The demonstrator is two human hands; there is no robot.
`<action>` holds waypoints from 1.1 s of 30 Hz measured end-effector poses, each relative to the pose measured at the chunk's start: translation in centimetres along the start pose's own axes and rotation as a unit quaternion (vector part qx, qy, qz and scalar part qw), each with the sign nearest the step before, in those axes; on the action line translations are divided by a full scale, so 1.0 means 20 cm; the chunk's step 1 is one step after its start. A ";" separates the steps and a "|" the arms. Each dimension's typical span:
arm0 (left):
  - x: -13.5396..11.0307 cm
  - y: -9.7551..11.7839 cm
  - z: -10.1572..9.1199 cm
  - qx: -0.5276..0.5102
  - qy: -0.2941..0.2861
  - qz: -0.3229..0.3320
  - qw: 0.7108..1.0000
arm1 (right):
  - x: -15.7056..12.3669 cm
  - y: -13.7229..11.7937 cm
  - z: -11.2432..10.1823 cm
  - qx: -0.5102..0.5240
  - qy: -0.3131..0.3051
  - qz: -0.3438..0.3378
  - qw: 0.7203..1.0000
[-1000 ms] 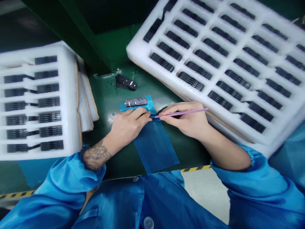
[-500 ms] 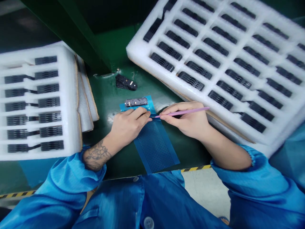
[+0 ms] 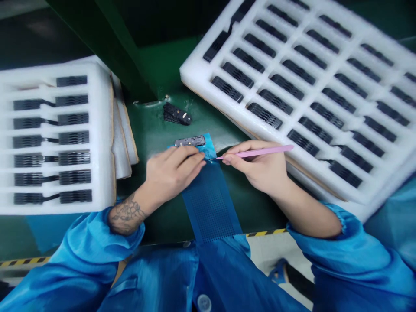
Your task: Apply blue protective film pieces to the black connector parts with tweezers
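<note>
My left hand [image 3: 172,169] lies on a blue perforated film sheet [image 3: 209,203], pressing its upper part against the bench and hiding part of it. A small black part with a metal face [image 3: 190,141] rests on the film just above those fingers. My right hand [image 3: 256,167] pinches pink tweezers [image 3: 256,152], whose tip touches the film beside my left fingertips. A loose black part lies farther up [image 3: 177,114], apart from the film.
White foam trays holding rows of black parts lie on both sides: one at left [image 3: 104,130], one at upper right [image 3: 191,71]. Stacked sheets [image 3: 125,147] sit beside the left tray. A green bench [image 3: 152,134] ends in yellow-black tape [image 3: 266,232].
The whole view has shifted slightly, with things sitting a little farther right. My left hand has slid up and left over the film. The tweezers remain in my right hand.
</note>
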State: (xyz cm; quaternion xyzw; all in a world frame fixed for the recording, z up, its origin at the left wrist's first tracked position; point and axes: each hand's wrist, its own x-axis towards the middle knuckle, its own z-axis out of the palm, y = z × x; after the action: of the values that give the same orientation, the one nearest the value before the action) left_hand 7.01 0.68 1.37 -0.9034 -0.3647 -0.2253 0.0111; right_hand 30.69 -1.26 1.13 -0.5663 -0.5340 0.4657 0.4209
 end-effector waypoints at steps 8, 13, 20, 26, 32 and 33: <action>0.02 -0.13 0.01 -0.053 -0.045 -0.085 0.994 | 0.04 0.01 0.09 0.033 0.062 -0.012 0.997; -0.02 -0.11 0.03 -0.115 -0.032 -0.021 0.993 | 0.02 0.02 0.08 0.043 0.090 -0.005 0.995; -0.02 -0.10 0.04 -0.128 -0.019 -0.002 0.992 | 0.02 0.03 0.09 -0.025 0.097 -0.013 0.995; -0.02 -0.10 0.05 -0.131 -0.009 -0.001 0.991 | 0.02 0.03 0.09 -0.039 0.101 -0.029 0.994; -0.02 -0.10 0.05 -0.141 0.013 0.013 0.990 | 0.03 0.03 0.10 -0.048 0.106 -0.044 0.992; -0.02 -0.10 0.05 -0.140 0.011 0.012 0.990 | 0.03 0.03 0.10 -0.049 0.107 -0.043 0.992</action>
State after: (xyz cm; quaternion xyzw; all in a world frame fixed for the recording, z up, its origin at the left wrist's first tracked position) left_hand 5.87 2.09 -0.03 -0.8977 -0.3185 -0.2841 -0.1091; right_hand 28.91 -0.75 0.07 -0.6092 -0.5325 0.3571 0.4668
